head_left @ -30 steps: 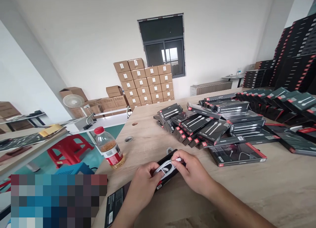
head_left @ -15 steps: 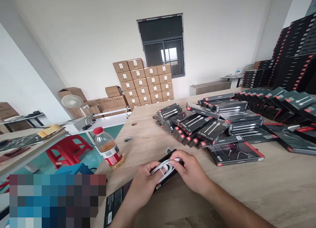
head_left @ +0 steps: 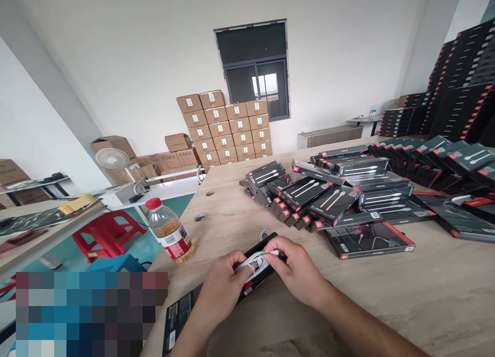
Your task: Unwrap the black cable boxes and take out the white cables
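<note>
A coiled white cable [head_left: 260, 264] lies between my two hands, over an opened black box [head_left: 266, 278] on the table. My left hand [head_left: 228, 279] is closed on the coil's left side, with thumb and fingers pinching the loops. My right hand [head_left: 292, 264] pinches the cable near its white connector end at the coil's right. The box's flap [head_left: 178, 316], black and printed, stretches out under my left forearm. Part of the box is hidden by my hands. Behind it a small loop of cable [head_left: 264, 236] shows on the table.
A heap of packed black cable boxes [head_left: 332, 202] covers the table's right half, with taller stacks [head_left: 460, 89] behind. A drink bottle [head_left: 170, 231] with a red cap stands at the left table edge. A red stool [head_left: 104, 238] and brown cartons [head_left: 232, 128] are farther off.
Both hands keep hold of the coil above the box. The fingers have shifted slightly, and the right hand's pinch has moved a little left along the cable.
</note>
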`<state>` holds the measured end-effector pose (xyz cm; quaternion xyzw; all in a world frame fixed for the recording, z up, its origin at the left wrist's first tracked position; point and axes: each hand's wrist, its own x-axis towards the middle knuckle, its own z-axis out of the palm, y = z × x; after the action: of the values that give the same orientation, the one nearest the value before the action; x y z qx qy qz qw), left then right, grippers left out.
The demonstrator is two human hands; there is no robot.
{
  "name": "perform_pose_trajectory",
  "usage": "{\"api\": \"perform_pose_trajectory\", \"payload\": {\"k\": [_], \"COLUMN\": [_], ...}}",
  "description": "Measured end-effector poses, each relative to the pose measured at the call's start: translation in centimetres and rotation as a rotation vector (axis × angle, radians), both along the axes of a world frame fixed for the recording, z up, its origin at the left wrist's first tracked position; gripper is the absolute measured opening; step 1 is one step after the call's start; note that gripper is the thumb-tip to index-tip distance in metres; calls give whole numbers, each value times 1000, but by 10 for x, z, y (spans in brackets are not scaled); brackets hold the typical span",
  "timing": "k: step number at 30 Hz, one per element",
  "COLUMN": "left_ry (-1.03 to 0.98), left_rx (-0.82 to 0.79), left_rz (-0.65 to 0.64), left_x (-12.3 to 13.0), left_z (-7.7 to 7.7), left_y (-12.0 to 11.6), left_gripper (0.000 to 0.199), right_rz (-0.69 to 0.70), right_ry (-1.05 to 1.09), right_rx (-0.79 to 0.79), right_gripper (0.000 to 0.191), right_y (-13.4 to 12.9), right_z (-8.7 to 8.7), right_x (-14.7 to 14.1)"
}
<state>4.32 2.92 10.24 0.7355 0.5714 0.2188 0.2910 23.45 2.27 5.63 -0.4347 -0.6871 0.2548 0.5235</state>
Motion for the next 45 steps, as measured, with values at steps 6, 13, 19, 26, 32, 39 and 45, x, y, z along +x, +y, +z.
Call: {"api": "perform_pose_trajectory", "payload": {"k": [6, 13, 19, 26, 32, 39, 45], "left_ry": [191, 55, 89, 430, 359, 226, 207], "left_rx": [234, 121, 117, 99, 314, 637, 642], "left_rz": [52, 45, 23, -91, 36, 58, 104], "left_x": [4, 1, -3, -7, -21, -26, -26], "left_z": [-8, -2, 1, 8, 10, 2, 5], "left_y": [4, 2, -1, -15, -12, -4, -2], "left_gripper": [20, 24, 70, 67, 65, 69, 69], "right_rz": [10, -104, -207, -221, -281, -145, -37], "right_ry": [-45, 39, 335, 346, 217, 191, 183], "right_rx": [57, -41, -167, -160, -66, -42, -28], "right_gripper": [7, 15, 27, 51, 40, 51, 42], "right_y": [-3, 5, 18, 39, 18, 6, 20], "right_z": [-1, -2, 3, 13, 12, 9, -1], "right_x": [-4, 3, 17, 11, 20, 13, 25]}}
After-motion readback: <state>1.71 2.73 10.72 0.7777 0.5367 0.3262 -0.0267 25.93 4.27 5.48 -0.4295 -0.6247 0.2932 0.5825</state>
